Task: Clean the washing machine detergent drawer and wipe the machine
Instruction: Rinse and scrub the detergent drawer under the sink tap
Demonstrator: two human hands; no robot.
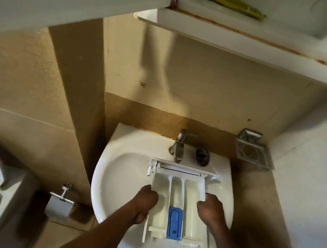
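- Head view, the beige tiled wall (207,92) closes the far side; a white wall cabinet with a stained lower edge (249,40) overhangs above, so lifting anything high at the far end looks cramped.
- The round white ceramic washbasin (119,173) sits against that wall; its bowl is wider than the thing held in it, leaving free room on the left and right, less at the near rim.
- The white plastic three-compartment detergent drawer (178,205) lies lengthwise over the bowl, front panel at the far end just under the chrome tap (179,146), probably so water can run straight into the compartments.
- The left hand (145,202) grips the drawer's left wall and the right hand (211,212) its right wall, both closed on it, likely to keep it level.
- The blue plastic siphon cap (174,223) sits in the middle compartment near the person.
- A dark round drain strainer (202,157) rests on the ledge right of the tap.
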